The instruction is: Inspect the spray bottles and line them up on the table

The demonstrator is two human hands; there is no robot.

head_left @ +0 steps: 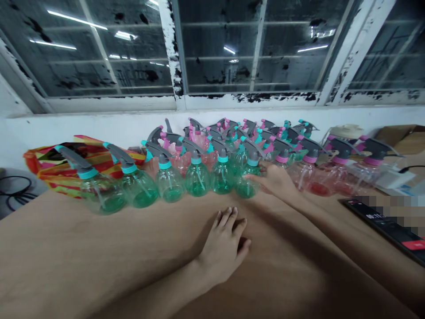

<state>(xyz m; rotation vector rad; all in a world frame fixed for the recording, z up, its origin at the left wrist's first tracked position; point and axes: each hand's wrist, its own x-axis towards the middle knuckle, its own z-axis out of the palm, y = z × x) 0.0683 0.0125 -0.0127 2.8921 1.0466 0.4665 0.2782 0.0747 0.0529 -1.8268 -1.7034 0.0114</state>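
Observation:
My right hand (pixel 277 179) is wrapped round a green spray bottle (pixel 246 188) with a turquoise collar and a grey trigger head. The thumb lies across its front, and the other fingers are partly hidden behind it. The bottle stands upright at the right end of a front row of green spray bottles (pixel 172 188). Palm down on the table, my left hand (pixel 221 248) lies with its fingers stretched out, just in front of the row and holding nothing.
Pink spray bottles (pixel 318 184) continue the row rightward, with more bottles (pixel 229 128) crowded behind. A red-and-yellow bag (pixel 59 166) sits at left. A phone (pixel 381 226) lies at right on the wooden table (pixel 99 248), near a cardboard box (pixel 405 137). Windows rise behind.

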